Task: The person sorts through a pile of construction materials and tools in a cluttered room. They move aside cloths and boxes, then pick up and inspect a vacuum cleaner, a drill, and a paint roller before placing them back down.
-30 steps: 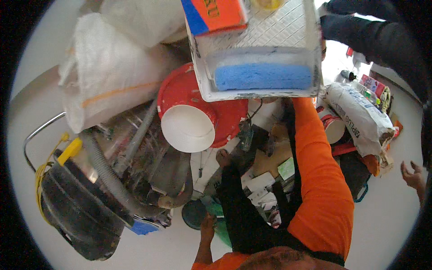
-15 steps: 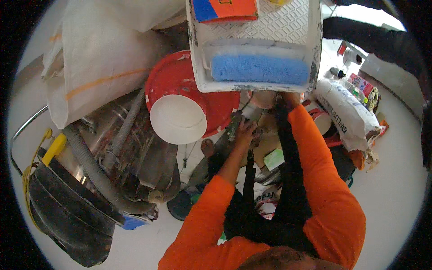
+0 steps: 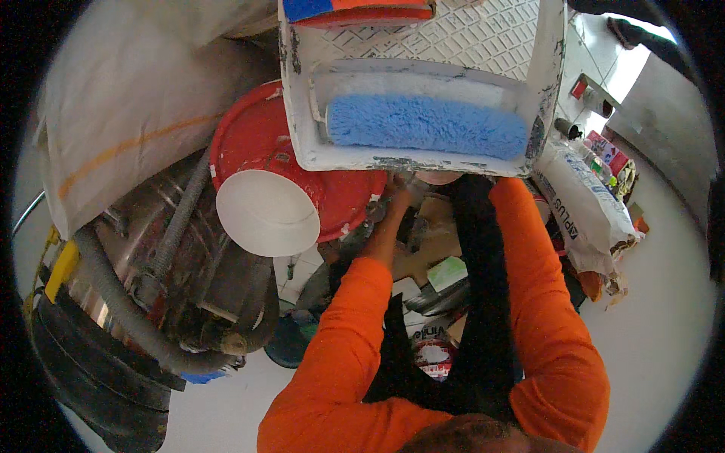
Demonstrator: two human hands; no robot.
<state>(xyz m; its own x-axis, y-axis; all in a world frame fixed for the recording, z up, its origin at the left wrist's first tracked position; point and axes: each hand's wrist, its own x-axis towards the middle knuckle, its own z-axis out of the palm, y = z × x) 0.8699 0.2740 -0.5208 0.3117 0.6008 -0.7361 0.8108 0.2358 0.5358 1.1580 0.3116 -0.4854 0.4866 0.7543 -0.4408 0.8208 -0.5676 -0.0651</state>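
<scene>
A white paint tray (image 3: 423, 162) with a ribbed ramp fills the top of the view. A fluffy blue paint roller cover (image 3: 427, 124) lies across its well. My left hand (image 3: 402, 195) reaches under the near edge of the tray, blurred, with its fingers hidden. My right arm, in an orange sleeve (image 3: 532, 264), runs up to the tray's near right corner. The tray covers my right hand, so what it touches does not show. Between my arms, below the tray, are brown cardboard (image 3: 430, 241) and a pale green packet (image 3: 447, 273).
An orange and blue box (image 3: 362, 13) sits in the tray. To the left are a red bucket (image 3: 253, 143), a white round container (image 3: 268, 214), a large white sack (image 3: 128, 128) and a grey corrugated hose (image 3: 136, 294). A white bag (image 3: 585, 192) lies at the right.
The tray and roller cover appear larger and lower in view. My left hand has moved farther under the tray's edge, and my right hand has gone out of sight. The red bucket appears farther left.
</scene>
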